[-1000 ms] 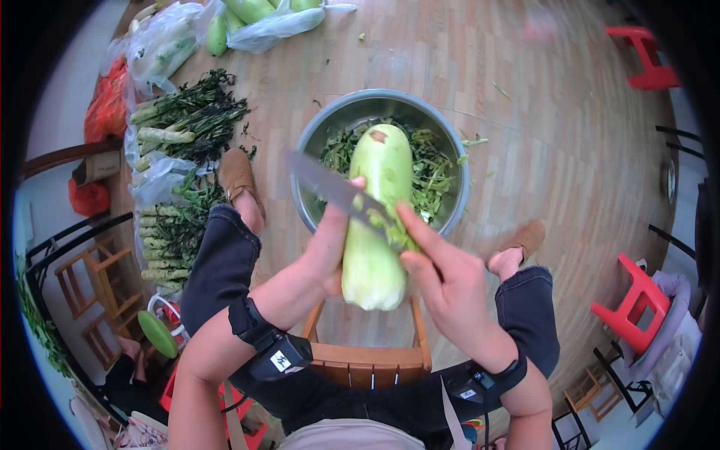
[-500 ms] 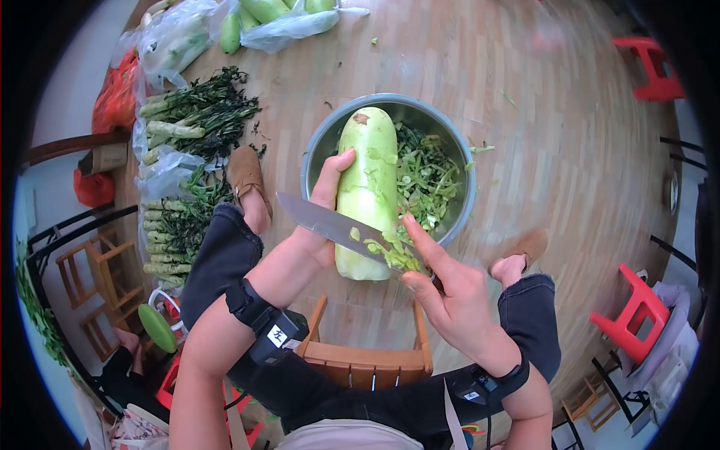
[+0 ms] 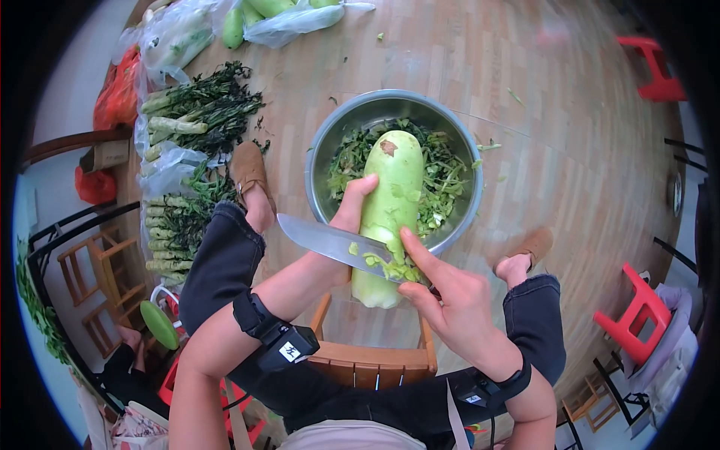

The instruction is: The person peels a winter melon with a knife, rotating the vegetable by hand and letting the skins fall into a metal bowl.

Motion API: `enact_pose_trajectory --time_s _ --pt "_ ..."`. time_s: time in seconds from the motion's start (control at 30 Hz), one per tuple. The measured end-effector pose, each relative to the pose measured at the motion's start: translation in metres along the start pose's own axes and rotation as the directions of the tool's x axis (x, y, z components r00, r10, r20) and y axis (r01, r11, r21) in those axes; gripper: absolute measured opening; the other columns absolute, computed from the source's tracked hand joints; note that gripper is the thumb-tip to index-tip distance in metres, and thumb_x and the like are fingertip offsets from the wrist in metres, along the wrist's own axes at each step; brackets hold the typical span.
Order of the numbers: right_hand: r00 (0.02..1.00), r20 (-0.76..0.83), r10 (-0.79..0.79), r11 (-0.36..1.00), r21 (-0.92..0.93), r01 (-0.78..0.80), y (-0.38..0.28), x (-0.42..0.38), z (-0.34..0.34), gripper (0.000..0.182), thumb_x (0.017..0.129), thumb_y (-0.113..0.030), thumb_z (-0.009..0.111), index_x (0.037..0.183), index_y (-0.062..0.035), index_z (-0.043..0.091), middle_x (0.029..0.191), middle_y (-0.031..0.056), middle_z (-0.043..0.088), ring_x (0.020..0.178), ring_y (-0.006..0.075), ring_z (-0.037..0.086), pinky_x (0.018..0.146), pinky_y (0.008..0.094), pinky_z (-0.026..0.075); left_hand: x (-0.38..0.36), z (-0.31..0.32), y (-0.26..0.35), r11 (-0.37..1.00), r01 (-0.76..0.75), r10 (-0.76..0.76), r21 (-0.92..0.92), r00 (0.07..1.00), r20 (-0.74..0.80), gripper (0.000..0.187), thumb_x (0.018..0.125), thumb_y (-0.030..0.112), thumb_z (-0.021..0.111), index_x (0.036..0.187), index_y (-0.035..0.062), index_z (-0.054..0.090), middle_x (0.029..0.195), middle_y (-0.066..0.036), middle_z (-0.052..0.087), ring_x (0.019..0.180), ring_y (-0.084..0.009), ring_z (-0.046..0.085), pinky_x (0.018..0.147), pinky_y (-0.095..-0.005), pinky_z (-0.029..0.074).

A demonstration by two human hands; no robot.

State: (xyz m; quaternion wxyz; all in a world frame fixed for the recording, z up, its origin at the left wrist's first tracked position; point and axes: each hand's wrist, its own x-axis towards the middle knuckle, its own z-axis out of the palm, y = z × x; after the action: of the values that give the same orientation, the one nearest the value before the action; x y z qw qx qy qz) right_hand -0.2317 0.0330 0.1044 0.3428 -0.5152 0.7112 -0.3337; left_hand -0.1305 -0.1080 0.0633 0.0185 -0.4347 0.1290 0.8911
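A long pale-green gourd [image 3: 399, 176] lies partly over a metal bowl [image 3: 318, 142] of chopped greens [image 3: 442, 180]. Its far end is over the greens and its near end comes toward my body. Around the gourd's left side my left hand [image 3: 349, 221] is closed, thumb on top, most fingers hidden beneath. In my right hand [image 3: 454, 296] is a knife [image 3: 322, 238], gripped near the handle, with the index finger stretched along the gourd. The wide blade crosses the gourd's lower part, and green peelings [image 3: 391, 267] cling to it.
Leafy stalks [image 3: 176, 124] lie in rows on the left, beside plastic bags [image 3: 176, 37]. A wooden stool [image 3: 371, 356] is between my legs. Red stools [image 3: 637, 315] stand at the right. Another person's foot [image 3: 129, 337] shows at lower left.
The gourd has moved toward my body and slightly right, with my left hand on it. The knife has shifted slightly down, and more greens show left of the gourd.
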Motion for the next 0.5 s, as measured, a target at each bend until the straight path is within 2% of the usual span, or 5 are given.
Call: enact_pose_trajectory --time_s 0.1,0.2,0.27,0.33,0.5 --pt "1.0 0.001 0.017 0.999 0.028 -0.017 -0.002 0.0 -0.001 0.057 0.077 -0.027 0.064 0.129 -0.017 0.044 0.08 0.007 0.064 0.057 0.0204 0.059 0.05 0.0302 0.046 -0.001 0.004 -0.001 0.999 -0.004 0.003 -0.044 0.999 -0.039 0.067 0.078 0.064 0.043 0.108 0.0039 0.05 0.086 -0.013 0.059 0.073 -0.0231 0.06 0.065 -0.0359 0.051" --pt "0.992 0.064 0.108 0.991 0.072 -0.113 -0.003 -0.001 -0.003 0.057 0.076 -0.027 0.065 0.129 -0.0181 0.045 0.081 0.0065 0.064 0.056 0.0203 0.059 0.05 0.03 0.046 -0.006 0.01 -0.001 0.999 0.019 -0.024 -0.051 0.995 -0.093 0.068 0.079 0.066 0.041 0.107 0.0052 0.051 0.085 -0.011 0.059 0.072 -0.0216 0.06 0.064 -0.0349 0.051" --pt "0.998 -0.001 0.063 0.998 0.029 -0.063 -0.001 -0.002 -0.002 0.056 0.076 -0.027 0.065 0.127 -0.0186 0.046 0.077 0.0055 0.063 0.055 0.0197 0.059 0.05 0.0294 0.046 -0.004 0.011 -0.002 0.997 0.052 -0.058 -0.062 0.993 -0.105 0.067 0.08 0.065 0.041 0.107 0.0058 0.051 0.085 -0.011 0.059 0.072 -0.021 0.06 0.064 -0.0345 0.052" --pt "0.998 -0.013 0.066 0.998 0.007 -0.066 -0.004 -0.002 -0.003 0.055 0.076 -0.027 0.065 0.127 -0.0188 0.047 0.074 0.0051 0.062 0.055 0.0194 0.058 0.049 0.0293 0.046 -0.003 0.009 -0.006 0.994 0.034 -0.039 -0.104 0.998 -0.046 0.064 0.081 0.063 0.041 0.109 0.0064 0.051 0.086 -0.01 0.058 0.072 -0.0206 0.06 0.064 -0.0334 0.052" --pt "0.995 -0.069 0.073 0.997 -0.01 -0.073 -0.007 0.002 -0.007 0.05 0.076 -0.025 0.065 0.124 -0.0189 0.051 0.067 0.0042 0.06 0.051 0.0186 0.055 0.048 0.0285 0.044 0.0 0.014 -0.007 0.994 -0.035 0.029 -0.105 0.998 -0.054 0.063 0.082 0.062 0.041 0.111 0.007 0.05 0.088 -0.009 0.058 0.073 -0.0201 0.06 0.064 -0.0334 0.052"
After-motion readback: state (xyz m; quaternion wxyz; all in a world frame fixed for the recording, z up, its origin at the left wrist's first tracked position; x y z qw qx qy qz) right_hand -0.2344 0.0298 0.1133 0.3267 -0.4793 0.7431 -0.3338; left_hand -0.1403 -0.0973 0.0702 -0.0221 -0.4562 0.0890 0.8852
